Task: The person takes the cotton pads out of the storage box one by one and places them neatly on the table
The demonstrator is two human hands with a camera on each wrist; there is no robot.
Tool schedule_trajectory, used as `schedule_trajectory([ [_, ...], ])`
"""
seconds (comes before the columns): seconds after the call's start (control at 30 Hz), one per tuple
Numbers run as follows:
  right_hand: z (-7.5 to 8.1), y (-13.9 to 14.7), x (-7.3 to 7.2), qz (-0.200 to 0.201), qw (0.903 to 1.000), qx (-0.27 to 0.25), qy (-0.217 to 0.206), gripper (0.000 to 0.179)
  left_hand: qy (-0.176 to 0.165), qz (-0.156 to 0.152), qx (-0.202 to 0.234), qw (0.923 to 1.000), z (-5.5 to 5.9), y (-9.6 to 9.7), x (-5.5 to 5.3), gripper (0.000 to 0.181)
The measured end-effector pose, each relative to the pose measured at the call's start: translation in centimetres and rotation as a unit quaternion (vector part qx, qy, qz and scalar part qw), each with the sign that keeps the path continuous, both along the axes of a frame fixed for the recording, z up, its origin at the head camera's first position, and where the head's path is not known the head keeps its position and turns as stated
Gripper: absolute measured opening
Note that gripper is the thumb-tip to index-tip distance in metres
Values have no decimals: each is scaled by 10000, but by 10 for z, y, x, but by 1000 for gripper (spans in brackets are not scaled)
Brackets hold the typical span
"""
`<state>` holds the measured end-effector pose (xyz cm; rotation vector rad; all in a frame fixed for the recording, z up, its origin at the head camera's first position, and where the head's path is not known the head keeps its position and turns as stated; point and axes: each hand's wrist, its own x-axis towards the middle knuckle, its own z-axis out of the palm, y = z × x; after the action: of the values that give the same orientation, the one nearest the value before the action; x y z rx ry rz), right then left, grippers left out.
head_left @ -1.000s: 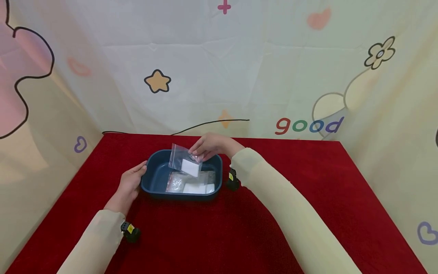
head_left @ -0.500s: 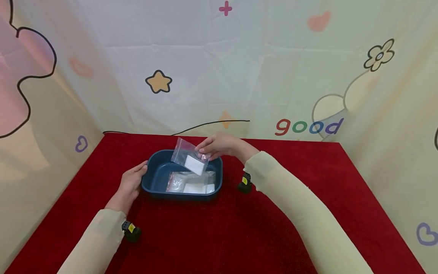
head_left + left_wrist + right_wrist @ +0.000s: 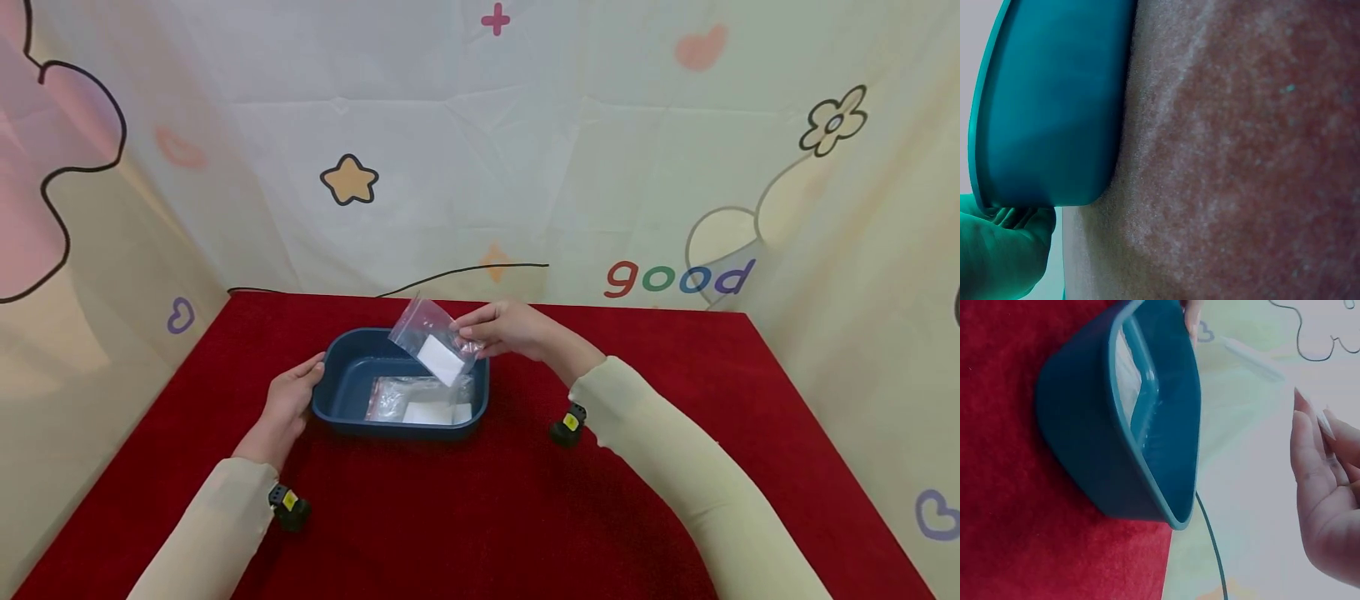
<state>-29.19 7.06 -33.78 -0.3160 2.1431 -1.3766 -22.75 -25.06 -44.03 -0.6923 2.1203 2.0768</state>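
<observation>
One tub (image 3: 348, 390), blue, smooth-walled and round-cornered, stands near the far edge of the desk (image 3: 465, 517), whose red covering has a fuzzy nap. Crinkled clear packets (image 3: 390, 400) with flat white pieces (image 3: 429, 413) lie inside, along the tub's near edge. A glossy, transparent bag (image 3: 426, 323) holding a white rectangle (image 3: 441, 361) hangs tilted above the tub's right half; the right hand (image 3: 513, 329) pinches one end, fingers and thumb nearly together. The left hand (image 3: 288, 396) grips the tub's left rim.
</observation>
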Motion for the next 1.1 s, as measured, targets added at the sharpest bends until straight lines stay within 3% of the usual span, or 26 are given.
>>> schedule_trajectory([
  [0.3,-8,26,18,-446,9970,-617,132,34,-29,52,63,10000,-2,-2,-1,49],
  [1.1,-41,84,48,-1329,9827,-1288,87,42,-45,39,57,10000,-3,-2,-1,49],
])
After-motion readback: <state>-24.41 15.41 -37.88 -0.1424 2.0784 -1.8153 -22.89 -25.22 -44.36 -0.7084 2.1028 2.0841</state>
